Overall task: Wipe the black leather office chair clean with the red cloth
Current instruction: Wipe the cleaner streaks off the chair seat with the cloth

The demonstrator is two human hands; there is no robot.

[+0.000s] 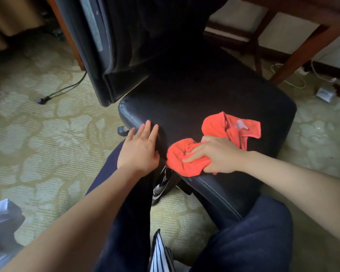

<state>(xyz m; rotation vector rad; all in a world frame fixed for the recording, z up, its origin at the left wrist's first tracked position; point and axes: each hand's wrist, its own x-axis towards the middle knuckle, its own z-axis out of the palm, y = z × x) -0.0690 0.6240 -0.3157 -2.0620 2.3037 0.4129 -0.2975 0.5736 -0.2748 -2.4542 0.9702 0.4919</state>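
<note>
We look down on the black leather office chair (204, 91), which stands on a patterned carpet (37, 138) with its backrest (110, 46) rising at the upper left and its seat (185, 107) turned towards us; both our bare forearms reach forward from the bottom corners and meet at the near edge of the seat. Our left hand (139, 150) lies palm down on the near left corner of the seat, its fingers (148, 130) straight and slightly spread, pointing away from us, the thumb lying against the leather on the inner side; it holds nothing. Our right hand (214, 156) sits just beside it, to the right, knuckles up and wrist bent inward; its fingers curl over a bunched end of the red cloth (185, 161) and grip it against the front edge of the seat, where the white stitching runs. The rest of the cloth trails up and to the right across the seat, lying loose and crumpled, with a pale tag (241, 124) showing on it. Dark trouser legs (243, 242) frame the chair's front; a wooden desk leg (306, 50) slants at the upper right, and a black cable (67, 88) lies on the carpet at the left.
</note>
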